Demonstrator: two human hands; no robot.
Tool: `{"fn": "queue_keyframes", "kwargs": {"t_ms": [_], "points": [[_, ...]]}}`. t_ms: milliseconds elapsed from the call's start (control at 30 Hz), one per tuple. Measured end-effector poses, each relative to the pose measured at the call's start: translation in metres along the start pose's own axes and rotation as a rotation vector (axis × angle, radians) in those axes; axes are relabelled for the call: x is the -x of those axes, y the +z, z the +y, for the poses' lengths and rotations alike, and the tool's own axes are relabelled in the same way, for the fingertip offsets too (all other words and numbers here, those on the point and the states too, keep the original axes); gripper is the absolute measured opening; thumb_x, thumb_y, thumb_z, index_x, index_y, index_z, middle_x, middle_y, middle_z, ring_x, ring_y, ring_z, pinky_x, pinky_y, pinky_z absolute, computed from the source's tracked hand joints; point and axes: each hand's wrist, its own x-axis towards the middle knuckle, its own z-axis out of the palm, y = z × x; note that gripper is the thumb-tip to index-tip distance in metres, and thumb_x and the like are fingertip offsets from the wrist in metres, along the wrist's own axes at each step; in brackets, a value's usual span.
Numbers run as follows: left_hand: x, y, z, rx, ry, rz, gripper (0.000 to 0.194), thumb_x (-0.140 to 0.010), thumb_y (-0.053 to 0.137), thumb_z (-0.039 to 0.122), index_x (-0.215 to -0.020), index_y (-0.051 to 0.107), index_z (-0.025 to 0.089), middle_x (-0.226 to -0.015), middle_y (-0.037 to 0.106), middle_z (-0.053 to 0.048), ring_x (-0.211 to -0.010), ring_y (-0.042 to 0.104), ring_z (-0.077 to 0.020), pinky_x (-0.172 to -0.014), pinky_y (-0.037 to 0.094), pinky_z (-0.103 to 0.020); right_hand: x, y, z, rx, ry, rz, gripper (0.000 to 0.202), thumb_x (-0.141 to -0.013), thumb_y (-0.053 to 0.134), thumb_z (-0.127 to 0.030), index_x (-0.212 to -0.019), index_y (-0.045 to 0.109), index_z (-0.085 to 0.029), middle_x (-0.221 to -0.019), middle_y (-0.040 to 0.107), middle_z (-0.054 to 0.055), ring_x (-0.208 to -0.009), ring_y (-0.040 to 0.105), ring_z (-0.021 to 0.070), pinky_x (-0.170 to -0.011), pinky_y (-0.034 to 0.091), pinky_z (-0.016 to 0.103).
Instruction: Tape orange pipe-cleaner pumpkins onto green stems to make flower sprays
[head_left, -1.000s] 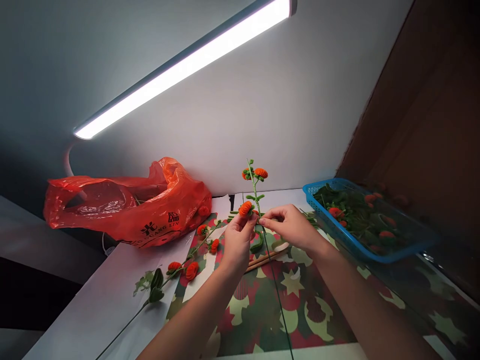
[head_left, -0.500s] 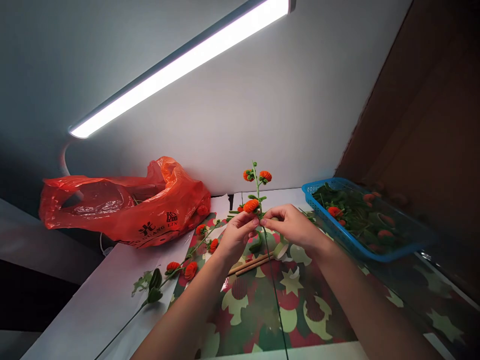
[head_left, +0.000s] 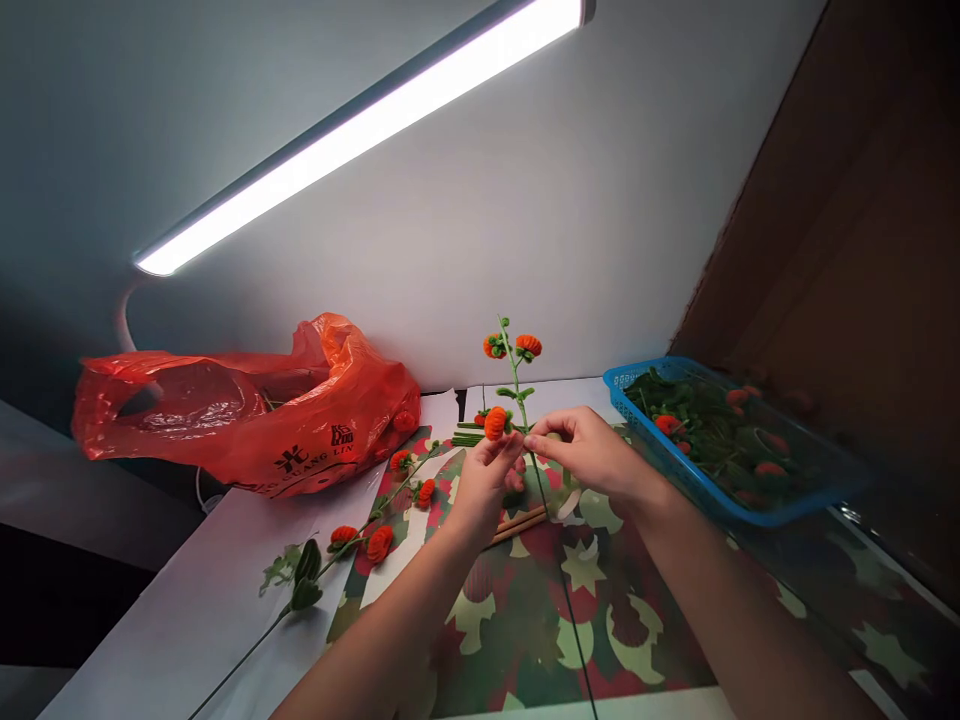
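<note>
An upright green stem point(head_left: 513, 368) made of fuzzy pipe cleaner carries two orange ribbed, pumpkin-like blooms near its top, with small green leaves lower down. Its long dark wire point(head_left: 568, 590) runs down towards me. Closed in a pinch, my left hand point(head_left: 487, 480) holds another orange pumpkin-like bloom point(head_left: 496, 423) at its base, close beside the stem. My right hand point(head_left: 592, 452) pinches the stem just under the leaves, thumb and forefinger together. Behind my hands lies a roll of pale green tape point(head_left: 564, 500), partly hidden. Thin brown sticks point(head_left: 517, 525) lie below the left hand.
On the left lies a similar branch point(head_left: 330, 560) with orange blooms and dark leaves. A red plastic bag point(head_left: 247, 420) stands behind it. At right is a blue basket point(head_left: 724, 505) of greenery and orange pieces. A bright lamp point(head_left: 360, 140) hangs overhead; a patterned mat point(head_left: 525, 620) covers the table.
The left hand and its bloom have shifted slightly left and down, with the bloom now more upright. The stem leans a little further left at the top, its lower wire swinging right.
</note>
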Motion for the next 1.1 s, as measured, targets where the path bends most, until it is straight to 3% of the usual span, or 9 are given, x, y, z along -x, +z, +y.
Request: {"fn": "queue_keyframes", "kwargs": {"t_ms": [100, 333, 433, 500, 633, 833, 1000, 1100], "points": [[0.009, 0.009, 0.000, 0.012, -0.033, 0.035, 0.028, -0.065, 0.070, 0.040, -0.072, 0.062, 0.014, -0.066, 0.055, 0.001, -0.058, 0.049, -0.0086, -0.050, 0.040, -0.020, -0.002, 0.000, 0.002, -0.014, -0.013, 0.047, 0.020, -0.073, 0.055, -0.030, -0.066, 0.064, -0.014, -0.055, 0.054, -0.001, -0.052, 0.044, 0.0106, -0.049, 0.032, 0.022], [0.019, 0.021, -0.001, 0.225, -0.165, -0.086, 0.028, -0.064, 0.073, 0.035, -0.075, 0.061, 0.012, -0.062, 0.060, -0.002, -0.057, 0.055, -0.0088, -0.058, 0.046, -0.021, -0.002, 0.001, 0.004, -0.145, 0.015, -0.012, 0.019, -0.075, 0.055, -0.031, -0.065, 0.060, -0.016, -0.046, 0.054, -0.003, -0.045, 0.050, 0.0117, -0.049, 0.040, 0.023], [0.022, 0.025, 0.002, 0.363, -0.231, -0.104, 0.028, -0.064, 0.074, 0.033, -0.073, 0.055, 0.014, -0.059, 0.053, 0.003, -0.049, 0.048, -0.0049, -0.047, 0.041, -0.017, 0.000, 0.001, 0.003, -0.202, 0.017, -0.038, 0.018, -0.075, 0.054, -0.030, -0.067, 0.060, -0.015, -0.050, 0.058, -0.001, -0.046, 0.054, 0.0128, -0.049, 0.042, 0.024], [0.025, 0.028, 0.005, 0.415, -0.288, -0.118, 0.029, -0.066, 0.071, 0.034, -0.072, 0.051, 0.015, -0.059, 0.049, 0.005, -0.042, 0.038, -0.0017, -0.038, 0.031, -0.013, 0.000, 0.002, 0.002, -0.193, 0.017, -0.024, 0.018, -0.076, 0.054, -0.030, -0.069, 0.061, -0.015, -0.053, 0.059, 0.000, -0.050, 0.055, 0.0134, -0.051, 0.042, 0.024], [0.029, 0.030, 0.010, 0.444, -0.312, -0.062, 0.030, -0.069, 0.070, 0.032, -0.071, 0.046, 0.015, -0.056, 0.039, 0.008, -0.038, 0.025, 0.0007, -0.033, 0.017, -0.011, 0.000, 0.002, 0.000, -0.111, -0.031, 0.032, 0.019, -0.075, 0.055, -0.029, -0.066, 0.063, -0.014, -0.058, 0.061, 0.001, -0.057, 0.055, 0.0135, -0.057, 0.041, 0.024], [0.029, 0.027, 0.014, 0.484, -0.319, -0.046, 0.031, -0.064, 0.073, 0.027, -0.071, 0.047, 0.014, -0.050, 0.029, 0.011, -0.038, 0.019, 0.0005, -0.033, 0.012, -0.011, 0.000, 0.003, -0.003, -0.165, -0.092, 0.043, 0.020, -0.075, 0.058, -0.031, -0.068, 0.065, -0.013, -0.065, 0.062, 0.002, -0.064, 0.054, 0.0138, -0.059, 0.040, 0.024], [0.032, 0.029, 0.019, 0.516, -0.290, -0.060, 0.029, -0.063, 0.074, 0.027, -0.068, 0.049, 0.013, -0.049, 0.027, 0.010, -0.039, 0.018, 0.0000, -0.033, 0.012, -0.011, 0.001, -0.003, -0.005, -0.329, -0.159, -0.071, 0.020, -0.073, 0.063, -0.034, -0.072, 0.065, -0.014, -0.068, 0.060, 0.001, -0.068, 0.054, 0.0131, -0.066, 0.041, 0.026], [0.036, 0.028, 0.021, 0.545, -0.300, -0.134, 0.027, -0.064, 0.073, 0.026, -0.064, 0.049, 0.013, -0.048, 0.025, 0.010, -0.039, 0.017, -0.0009, -0.033, 0.011, -0.012, 0.003, -0.008, -0.007, -0.349, -0.215, -0.125, 0.018, -0.074, 0.064, -0.033, -0.071, 0.065, -0.015, -0.069, 0.057, 0.000, -0.068, 0.053, 0.0128, -0.067, 0.041, 0.026]]}}
